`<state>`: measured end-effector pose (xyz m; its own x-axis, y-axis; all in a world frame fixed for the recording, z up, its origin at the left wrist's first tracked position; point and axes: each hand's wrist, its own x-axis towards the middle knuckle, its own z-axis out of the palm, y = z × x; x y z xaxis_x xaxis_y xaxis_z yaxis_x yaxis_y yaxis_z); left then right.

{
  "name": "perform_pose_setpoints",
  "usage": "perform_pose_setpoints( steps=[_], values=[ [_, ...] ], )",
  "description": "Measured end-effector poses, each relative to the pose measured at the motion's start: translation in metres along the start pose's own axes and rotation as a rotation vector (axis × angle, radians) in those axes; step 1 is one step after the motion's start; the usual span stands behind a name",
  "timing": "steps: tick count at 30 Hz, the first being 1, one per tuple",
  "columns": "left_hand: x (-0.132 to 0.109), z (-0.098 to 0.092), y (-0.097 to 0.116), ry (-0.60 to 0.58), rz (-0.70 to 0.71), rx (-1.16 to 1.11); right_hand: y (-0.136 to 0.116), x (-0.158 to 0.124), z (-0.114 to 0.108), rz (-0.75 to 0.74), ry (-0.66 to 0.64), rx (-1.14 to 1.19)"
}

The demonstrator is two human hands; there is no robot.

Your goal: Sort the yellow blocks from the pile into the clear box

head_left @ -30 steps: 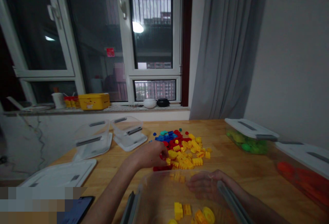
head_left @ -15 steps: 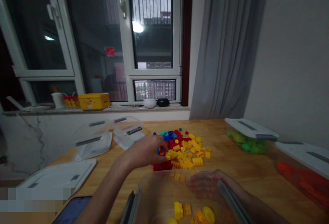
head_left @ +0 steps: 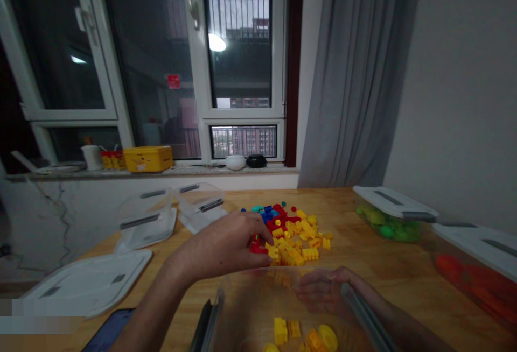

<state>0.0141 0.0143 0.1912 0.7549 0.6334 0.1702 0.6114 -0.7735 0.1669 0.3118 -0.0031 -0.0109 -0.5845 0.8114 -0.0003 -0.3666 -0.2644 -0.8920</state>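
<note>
A heap of small toy bricks (head_left: 291, 233), yellow, red and blue, lies on the wooden table (head_left: 363, 244). My left hand (head_left: 226, 247) hovers at the heap's near left edge, its fingers pinched on what looks like a red brick (head_left: 257, 248). In front of me stands a clear plastic box (head_left: 258, 309) with several yellow bricks (head_left: 301, 336) at its bottom. My right hand (head_left: 329, 290) rests inside the box at its far wall, fingers curled over the rim.
Two clear boxes (head_left: 169, 215) and a white lid (head_left: 86, 282) lie at the left. A lidded box of green pieces (head_left: 390, 215) and a box of orange pieces (head_left: 476, 271) stand at the right. A dark phone (head_left: 111, 330) lies near the front edge.
My left hand has drawn back from the heap towards the clear box, with the pinched brick. My right hand has stayed at the box.
</note>
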Motion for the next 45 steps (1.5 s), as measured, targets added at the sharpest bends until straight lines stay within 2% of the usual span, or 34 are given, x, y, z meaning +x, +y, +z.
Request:
perform_pose_setpoints(
  steps=[4,10,16,25,34,38,45],
  values=[
    [-0.003,-0.002,0.005,-0.039,-0.007,-0.032,0.001,0.002,-0.004,0.013,0.005,-0.012],
    [-0.006,0.001,0.008,-0.219,-0.021,-0.100,0.000,0.003,-0.003,0.029,0.023,-0.018],
    [-0.006,0.005,0.009,-0.263,-0.036,-0.077,-0.002,0.001,0.004,-0.011,-0.013,0.004],
    [-0.006,0.004,0.010,-0.245,-0.006,-0.117,-0.001,0.002,0.002,-0.018,-0.012,-0.002],
    [0.001,0.001,0.002,-0.170,0.060,-0.134,0.000,0.001,0.000,0.007,0.002,0.002],
    [0.010,0.009,-0.013,-0.111,0.092,-0.145,0.000,-0.002,0.004,-0.020,0.055,-0.010],
    [0.031,0.038,-0.051,0.023,0.031,-0.117,0.004,0.001,-0.001,-0.002,0.059,-0.031]
  ],
)
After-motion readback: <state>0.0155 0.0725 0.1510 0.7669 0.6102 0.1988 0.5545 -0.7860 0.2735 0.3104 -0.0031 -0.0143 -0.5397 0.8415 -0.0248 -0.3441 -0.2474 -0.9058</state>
